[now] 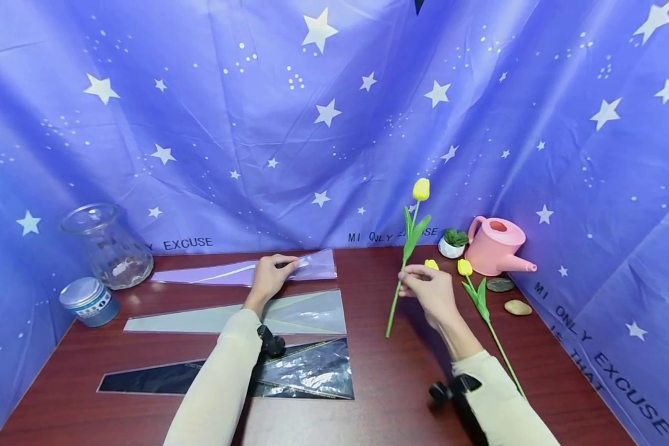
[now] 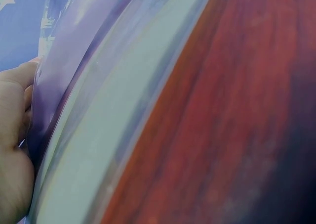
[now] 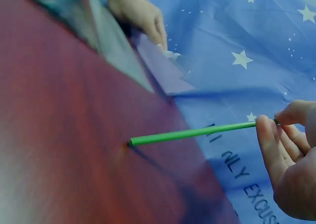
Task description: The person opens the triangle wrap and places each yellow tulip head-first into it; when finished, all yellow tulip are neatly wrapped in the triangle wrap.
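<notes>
My right hand (image 1: 432, 294) pinches the green stem of a yellow tulip (image 1: 411, 238) between thumb and fingers, holding it upright above the table. In the right wrist view the bare lower stem (image 3: 192, 133) sticks out from the fingers. At the back, my left hand (image 1: 270, 277) pinches the clear film near the wide end of a purple flower sleeve (image 1: 323, 265). The left wrist view shows its fingers at the sleeve's edge. Nearer me lie a grey-green flower sleeve (image 1: 312, 313) and a black flower sleeve (image 1: 306, 371), partly under the left forearm.
Another yellow tulip (image 1: 493, 331) lies right of my right forearm; a further yellow bloom (image 1: 432, 264) shows behind that hand. Back right stand a pink watering can (image 1: 493, 248), a potted succulent (image 1: 453, 243) and two stones (image 1: 517, 307). A glass vase (image 1: 117, 260) and lidded jar (image 1: 91, 302) stand left.
</notes>
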`<state>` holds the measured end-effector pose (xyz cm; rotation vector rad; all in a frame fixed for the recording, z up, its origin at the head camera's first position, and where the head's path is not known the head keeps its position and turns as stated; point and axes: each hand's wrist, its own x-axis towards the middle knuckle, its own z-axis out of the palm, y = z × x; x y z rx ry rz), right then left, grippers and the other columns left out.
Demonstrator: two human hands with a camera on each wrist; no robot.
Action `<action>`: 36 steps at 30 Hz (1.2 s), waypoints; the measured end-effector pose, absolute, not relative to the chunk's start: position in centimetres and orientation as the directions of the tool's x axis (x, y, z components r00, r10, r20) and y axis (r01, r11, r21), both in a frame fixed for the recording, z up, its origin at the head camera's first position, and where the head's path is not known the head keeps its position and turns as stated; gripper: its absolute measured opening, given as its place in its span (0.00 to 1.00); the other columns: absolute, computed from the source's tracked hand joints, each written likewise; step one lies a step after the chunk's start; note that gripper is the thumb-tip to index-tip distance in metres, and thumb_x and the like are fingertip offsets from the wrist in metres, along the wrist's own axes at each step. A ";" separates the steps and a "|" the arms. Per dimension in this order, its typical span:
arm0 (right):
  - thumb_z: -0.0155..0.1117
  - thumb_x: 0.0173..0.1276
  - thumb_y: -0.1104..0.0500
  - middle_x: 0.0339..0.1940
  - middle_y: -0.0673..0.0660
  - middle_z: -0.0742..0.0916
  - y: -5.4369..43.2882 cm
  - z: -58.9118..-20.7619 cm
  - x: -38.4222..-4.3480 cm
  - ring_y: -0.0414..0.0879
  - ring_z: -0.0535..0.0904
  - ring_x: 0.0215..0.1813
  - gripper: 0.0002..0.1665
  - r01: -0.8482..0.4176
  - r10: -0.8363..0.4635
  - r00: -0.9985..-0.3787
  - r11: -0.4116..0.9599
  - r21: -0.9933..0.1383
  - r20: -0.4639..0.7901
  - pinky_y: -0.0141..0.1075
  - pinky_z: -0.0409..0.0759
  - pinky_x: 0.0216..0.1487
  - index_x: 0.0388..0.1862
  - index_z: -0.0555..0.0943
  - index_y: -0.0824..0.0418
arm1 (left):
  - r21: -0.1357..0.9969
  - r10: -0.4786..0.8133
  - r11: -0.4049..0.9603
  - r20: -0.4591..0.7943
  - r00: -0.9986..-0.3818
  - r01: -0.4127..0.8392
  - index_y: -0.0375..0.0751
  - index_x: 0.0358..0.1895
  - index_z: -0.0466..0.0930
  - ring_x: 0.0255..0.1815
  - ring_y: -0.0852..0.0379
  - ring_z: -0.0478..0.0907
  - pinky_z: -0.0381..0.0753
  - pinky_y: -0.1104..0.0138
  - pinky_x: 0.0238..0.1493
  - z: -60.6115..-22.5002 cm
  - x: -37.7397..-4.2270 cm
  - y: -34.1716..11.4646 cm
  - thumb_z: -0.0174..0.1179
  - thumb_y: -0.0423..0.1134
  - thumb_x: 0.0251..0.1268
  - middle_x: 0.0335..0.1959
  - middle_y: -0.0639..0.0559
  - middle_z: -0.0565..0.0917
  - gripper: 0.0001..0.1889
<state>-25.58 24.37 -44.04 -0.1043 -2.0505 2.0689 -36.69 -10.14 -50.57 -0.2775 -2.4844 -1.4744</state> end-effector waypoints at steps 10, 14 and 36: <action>0.66 0.65 0.76 0.24 0.51 0.90 21.5 -43.6 -30.5 0.42 0.88 0.24 0.04 -0.183 0.322 -0.941 -0.228 -0.956 0.103 0.36 0.89 0.33 0.38 0.83 0.74 | 0.845 0.048 0.441 0.315 -0.948 0.302 0.44 0.45 0.93 0.57 0.45 0.86 0.80 0.53 0.63 -50.4 -36.8 -9.8 0.72 0.43 0.65 0.49 0.43 0.91 0.10; 0.66 0.64 0.76 0.27 0.55 0.91 21.3 -43.7 -32.0 0.44 0.88 0.25 0.04 -0.233 0.396 -0.912 -0.287 -0.929 0.106 0.35 0.89 0.33 0.35 0.84 0.72 | 0.837 0.050 0.450 0.325 -0.944 0.312 0.44 0.45 0.93 0.56 0.45 0.86 0.80 0.52 0.62 -50.4 -36.8 -9.8 0.72 0.42 0.65 0.48 0.43 0.91 0.10; 0.67 0.64 0.75 0.25 0.59 0.91 12.5 -48.5 -34.5 0.44 0.88 0.25 0.04 -0.146 0.474 -0.879 -0.361 -0.921 -0.047 0.33 0.86 0.28 0.35 0.88 0.73 | 0.849 0.041 0.451 0.289 -0.956 0.276 0.44 0.46 0.93 0.58 0.45 0.85 0.79 0.53 0.64 -50.5 -36.5 -10.1 0.72 0.43 0.66 0.50 0.44 0.91 0.11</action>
